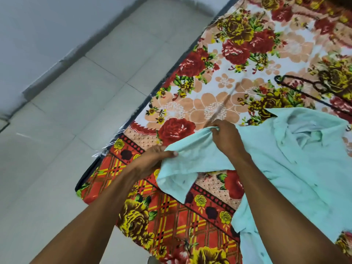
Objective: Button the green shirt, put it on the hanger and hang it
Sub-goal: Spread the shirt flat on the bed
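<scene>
Hands are working at the shirt [297, 168], which is lying spread on the floral bed [219, 77] with its collar open toward the hanger [297, 86] just beyond. The left hand [150, 161] is pinching the sleeve's edge, and the right hand [226, 138] is gripping a bunched fold of the same sleeve. Being thin, soft cloth, the shirt is likely sagging and creasing wherever it is lifted, so taking hold along the front placket near each button would probably be giving the best control.
</scene>
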